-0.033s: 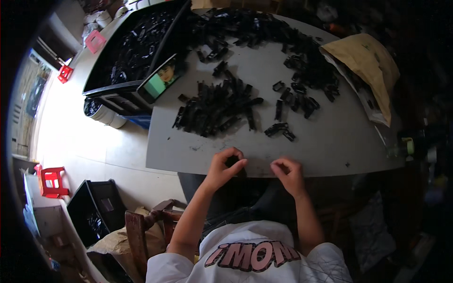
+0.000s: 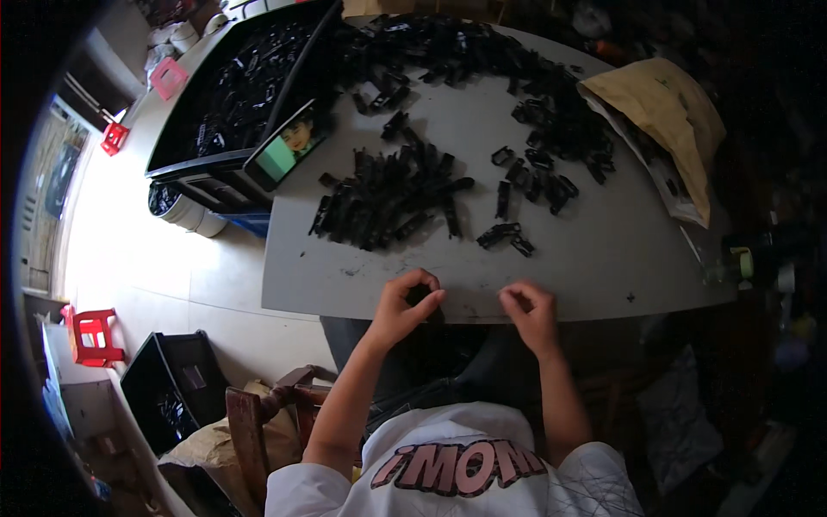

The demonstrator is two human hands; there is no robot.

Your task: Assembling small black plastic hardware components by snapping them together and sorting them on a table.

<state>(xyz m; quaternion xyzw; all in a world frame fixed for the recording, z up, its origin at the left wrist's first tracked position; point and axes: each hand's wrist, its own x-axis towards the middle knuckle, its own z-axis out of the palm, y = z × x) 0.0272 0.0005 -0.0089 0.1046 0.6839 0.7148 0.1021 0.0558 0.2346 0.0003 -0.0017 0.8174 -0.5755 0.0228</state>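
My left hand [image 2: 403,308] is curled at the table's near edge. Thumb and fingers close around a small black plastic part [image 2: 419,295], mostly hidden by the hand. To its right, my right hand [image 2: 532,315] has its thumb and fingertips pinched together; whatever is between them is hidden or too small to make out. A gap separates the two hands. Beyond the left hand lies a heap of black plastic parts [image 2: 388,198]. A few loose black parts [image 2: 506,237] lie past the right hand, with a scattered group [image 2: 538,179] farther back.
More black parts [image 2: 457,47] bank up along the far side of the grey table [image 2: 568,267]. A phone [image 2: 282,148] leans on a large black crate [image 2: 215,165] at left. An open tan sack [image 2: 659,99] lies at right. Red stools [image 2: 96,338] stand on the floor.
The whole view has shifted slightly, the table and heaps sliding a little left. My right hand has moved slightly away from the left one. Both hands keep their curled shape.
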